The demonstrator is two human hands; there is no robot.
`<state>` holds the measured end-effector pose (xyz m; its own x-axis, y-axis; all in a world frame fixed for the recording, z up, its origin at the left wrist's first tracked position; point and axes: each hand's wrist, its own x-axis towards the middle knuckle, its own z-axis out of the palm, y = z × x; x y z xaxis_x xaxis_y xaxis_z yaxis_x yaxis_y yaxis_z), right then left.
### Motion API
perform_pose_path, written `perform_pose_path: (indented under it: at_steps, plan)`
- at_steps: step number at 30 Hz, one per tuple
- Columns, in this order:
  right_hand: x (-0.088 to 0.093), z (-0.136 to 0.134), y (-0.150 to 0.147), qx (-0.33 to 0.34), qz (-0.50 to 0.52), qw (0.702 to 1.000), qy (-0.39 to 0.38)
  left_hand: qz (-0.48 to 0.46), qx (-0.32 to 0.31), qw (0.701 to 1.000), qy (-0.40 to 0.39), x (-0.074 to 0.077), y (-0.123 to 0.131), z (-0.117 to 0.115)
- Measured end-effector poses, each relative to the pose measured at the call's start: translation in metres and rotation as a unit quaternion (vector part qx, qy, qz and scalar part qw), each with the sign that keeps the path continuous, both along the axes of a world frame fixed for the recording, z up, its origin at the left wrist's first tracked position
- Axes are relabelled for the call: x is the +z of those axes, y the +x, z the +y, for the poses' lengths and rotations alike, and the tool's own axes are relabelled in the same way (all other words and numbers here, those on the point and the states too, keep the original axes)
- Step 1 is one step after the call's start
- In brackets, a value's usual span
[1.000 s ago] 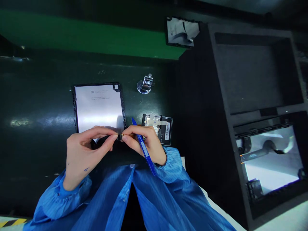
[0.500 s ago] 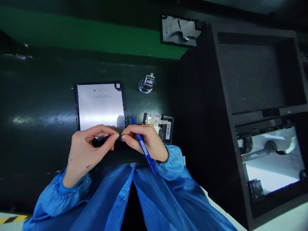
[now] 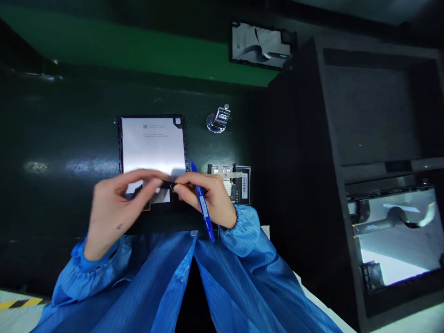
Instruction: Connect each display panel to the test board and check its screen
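Between the fingertips of both hands is a small black strip that looks like a flex cable. My left hand pinches its left part, thumb against forefinger. At the other end, the thumb and forefinger of my right hand are closed. A blue pen is also held slantwise in my right hand. Just beyond the hands lies a flat display panel with a silvery back, its lower part partly covered by my fingers. Whether the strip is joined to the panel cannot be seen.
A metal tally counter stands behind my right hand. Right of that hand lies a small circuit-board assembly. Another panel is at the back. A black foam tray rises on the right, with a panel in its lower compartment.
The view has shifted slightly, so the panel and counter appear farther right. My left hand has moved a little left, away from the right, and more of the black strip shows between them.
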<state>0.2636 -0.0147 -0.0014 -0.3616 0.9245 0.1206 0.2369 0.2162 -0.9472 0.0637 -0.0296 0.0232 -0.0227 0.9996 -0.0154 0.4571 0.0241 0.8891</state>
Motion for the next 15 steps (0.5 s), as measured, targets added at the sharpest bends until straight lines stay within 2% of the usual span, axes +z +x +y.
perform_pose_path:
  at_steps: [2,3,5,6,8,11,13,15]
  plan:
    - [0.006,-0.006,0.004,-0.093,-0.024,0.994,0.044,0.067,0.088,0.993,0.039,-0.001,-0.019,-0.005]
    - [0.009,-0.01,0.006,-0.144,-0.034,0.987,0.07,0.125,0.123,0.984,0.033,-0.003,-0.029,-0.009]
    - [0.013,-0.02,0.011,-0.198,-0.047,0.972,0.116,0.258,0.144,0.955,-0.034,-0.01,-0.046,-0.018]
    - [0.013,-0.025,0.012,-0.189,-0.047,0.971,0.138,0.31,0.135,0.938,-0.082,-0.014,-0.051,-0.022]
    - [0.006,-0.034,0.008,-0.119,-0.049,0.975,0.181,0.348,0.106,0.92,-0.149,-0.024,-0.053,-0.028]
    - [-0.015,-0.043,-0.01,0.006,-0.092,0.965,0.246,0.304,0.083,0.935,-0.163,-0.035,-0.045,-0.031]
    - [-0.03,-0.047,-0.024,0.057,-0.146,0.948,0.278,0.274,0.059,0.947,-0.157,-0.037,-0.038,-0.031]
    - [-0.04,-0.049,-0.035,0.079,-0.182,0.932,0.302,0.243,0.04,0.957,-0.155,-0.032,-0.032,-0.032]
